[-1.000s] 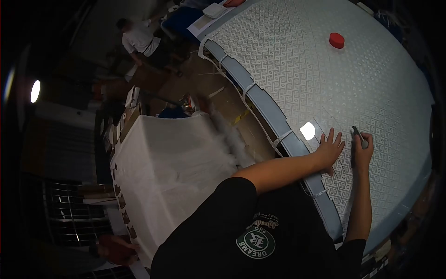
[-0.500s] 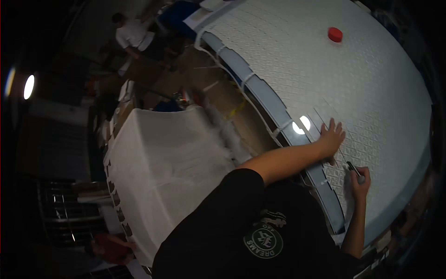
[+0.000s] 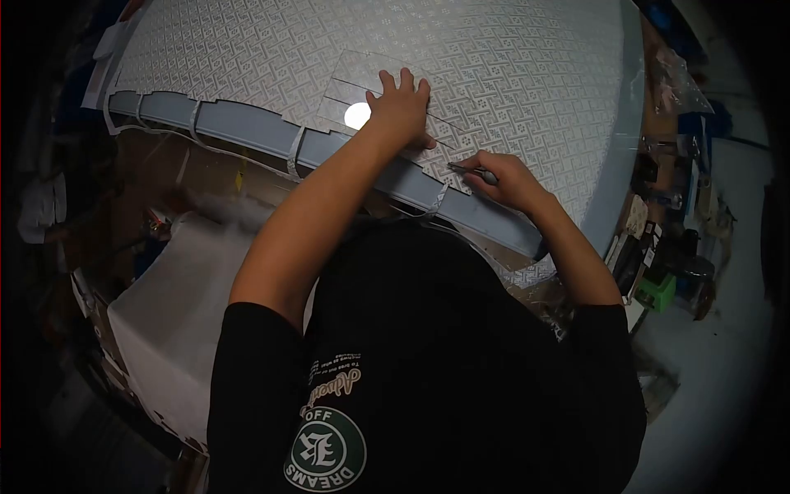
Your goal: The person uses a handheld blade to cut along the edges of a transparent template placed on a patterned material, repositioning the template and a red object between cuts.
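Note:
My left hand (image 3: pixel 399 114) lies with fingers spread on a clear plate (image 3: pixel 350 70) marked with dark straight lines. The plate rests on a sheet of white patterned material (image 3: pixel 510 74) that covers the table. A bright reflection shows on it beside my wrist. My right hand (image 3: pixel 506 179) is closed around a slim craft knife (image 3: pixel 473 171), dark with a silvery end. Its tip points left, down at the material near the plate's lower right corner, close to the front edge. Narrow strips of the material (image 3: pixel 296 152) hang over the table's blue-grey edge (image 3: pixel 247 128).
A table draped in pale cloth (image 3: pixel 177 305) stands behind me at the left. To the right are a green box (image 3: pixel 657 292), clear plastic wrapping (image 3: pixel 679 78) and assorted clutter. The floor (image 3: pixel 741 214) shows further right.
My view has swung round, so the table edge now runs across in front of me. The red round object has left the view. Left hand stays spread on the plate, right hand keeps the knife.

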Available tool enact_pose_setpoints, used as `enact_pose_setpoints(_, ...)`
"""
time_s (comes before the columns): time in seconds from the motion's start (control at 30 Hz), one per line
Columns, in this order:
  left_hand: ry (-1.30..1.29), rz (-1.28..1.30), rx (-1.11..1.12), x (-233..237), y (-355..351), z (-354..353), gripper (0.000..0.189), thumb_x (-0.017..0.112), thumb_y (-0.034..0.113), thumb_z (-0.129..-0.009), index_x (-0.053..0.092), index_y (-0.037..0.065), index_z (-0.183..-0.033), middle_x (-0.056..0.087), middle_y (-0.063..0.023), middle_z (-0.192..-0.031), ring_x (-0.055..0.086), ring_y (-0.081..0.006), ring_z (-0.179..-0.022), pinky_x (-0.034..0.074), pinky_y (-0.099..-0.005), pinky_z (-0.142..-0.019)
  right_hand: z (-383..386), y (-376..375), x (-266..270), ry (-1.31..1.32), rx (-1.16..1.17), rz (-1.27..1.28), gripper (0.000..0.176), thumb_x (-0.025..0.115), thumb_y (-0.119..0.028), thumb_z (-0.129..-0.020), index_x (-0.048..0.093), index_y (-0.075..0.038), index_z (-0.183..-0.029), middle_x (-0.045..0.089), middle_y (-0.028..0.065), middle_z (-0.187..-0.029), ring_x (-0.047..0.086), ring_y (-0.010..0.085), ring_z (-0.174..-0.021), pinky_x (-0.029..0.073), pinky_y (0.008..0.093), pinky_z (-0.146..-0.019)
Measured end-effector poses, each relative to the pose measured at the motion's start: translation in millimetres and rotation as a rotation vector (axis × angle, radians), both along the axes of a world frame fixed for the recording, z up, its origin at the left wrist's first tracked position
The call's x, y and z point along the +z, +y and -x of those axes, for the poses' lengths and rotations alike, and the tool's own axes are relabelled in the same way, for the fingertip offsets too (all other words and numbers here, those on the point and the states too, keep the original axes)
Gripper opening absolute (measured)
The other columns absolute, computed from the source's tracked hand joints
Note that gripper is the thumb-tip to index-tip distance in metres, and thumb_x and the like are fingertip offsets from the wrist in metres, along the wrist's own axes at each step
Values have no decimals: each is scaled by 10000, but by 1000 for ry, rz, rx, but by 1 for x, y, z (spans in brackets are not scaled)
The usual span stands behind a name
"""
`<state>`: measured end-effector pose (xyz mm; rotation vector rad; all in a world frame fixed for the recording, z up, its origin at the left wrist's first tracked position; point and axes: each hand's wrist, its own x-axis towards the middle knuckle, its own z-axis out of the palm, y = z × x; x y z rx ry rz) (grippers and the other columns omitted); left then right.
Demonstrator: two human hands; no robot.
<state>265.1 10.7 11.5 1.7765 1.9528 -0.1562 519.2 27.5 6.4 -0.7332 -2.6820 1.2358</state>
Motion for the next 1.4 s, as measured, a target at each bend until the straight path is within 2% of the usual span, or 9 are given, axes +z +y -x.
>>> enact_pose_setpoints(0.17, -15, 45, 23, 8, 0, 1, 1152, 961, 500, -649, 364, 159, -1574, 205, -258, -1672, 165, -591, -1507, 334, -816, -1065, 3, 0, -5, -56, 62, -57, 154, 757, -130, -927, 675, -64, -1039, 770, 94, -1047, 746, 302, -915, 585, 379, -794)
enact_pose_setpoints(0.27, 101, 13, 117, 8, -5, -5, 1094, 969, 482, -642, 381, 279, -1541, 145, -273, -1676, 124, -612, -1508, 281, -826, -1096, 5, 0, -1, -41, 78, -80, 153, 755, -141, -928, 659, -66, -1021, 764, 94, -997, 738, 312, -862, 577, 391, -739)
enact_pose_setpoints(0.4, 32, 48, 157, 3, -4, 0, 1103, 963, 512, -646, 363, 320, -1551, 64, -325, -1684, 64, -651, -1506, 274, -820, -1100, 9, -2, 3, -79, 81, -84, 163, 726, -165, -938, 608, -72, -1004, 715, 116, -884, 704, 345, -783, 542, 431, -669)
enact_pose_setpoints(0.5, 41, 58, 132, 4, -3, 0, 1133, 955, 539, -650, 335, 311, -1571, 67, -340, -1677, 77, -685, -1481, 315, -817, -1080, 12, -4, 6, -62, 78, -91, 172, 697, -183, -945, 560, -82, -968, 674, 135, -811, 673, 373, -737, 512, 460, -634)
enact_pose_setpoints(0.57, 48, 31, 104, 7, -3, 1, 1161, 951, 549, -652, 343, 173, -1566, 130, -368, -1653, 114, -697, -1461, 376, -799, -1049, 15, -5, 6, -69, 76, -96, 172, 697, -181, -940, 557, -83, -961, 667, 137, -803, 667, 376, -729, 509, 463, -630)
enact_pose_setpoints(0.77, 131, 34, 54, 2, 0, 2, 1299, 929, 616, -643, 236, 113, -1620, 142, -373, -1647, 161, -706, -1440, 482, -751, -985, 16, -12, 7, -140, 30, -112, 150, 692, -144, -935, 563, -68, -949, 668, 137, -848, 668, 368, -796, 512, 462, -670)
enact_pose_setpoints(0.93, 145, 30, 30, 0, 1, 3, 1311, 921, 626, -648, 223, 103, -1626, 147, -383, -1640, 180, -712, -1430, 500, -740, -968, 10, -20, -18, 178, -34, -116, 161, 730, -61, -885, 614, -53, -997, 663, 124, -890, 661, 355, -848, 519, 446, -708)
enact_pose_setpoints(1.1, 144, 10, 23, -3, 0, 4, 1291, 925, 615, -646, 249, 91, -1614, 165, -391, -1629, 204, -714, -1419, 511, -732, -962, 50, -22, -30, 239, -45, -174, 179, 752, -50, -861, 636, -59, -997, 667, 115, -878, 666, 344, -842, 535, 439, -729)
enact_pose_setpoints(1.4, 47, -97, -166, -20, 6, 56, 1144, 915, 628, -635, 442, 67, -1512, 416, -247, -1521, 384, -499, -1393, 578, -651, -877, 66, -25, -31, 269, -70, -206, 167, 752, -44, -852, 641, -64, -976, 665, 115, -857, 669, 337, -830, 526, 446, -699)
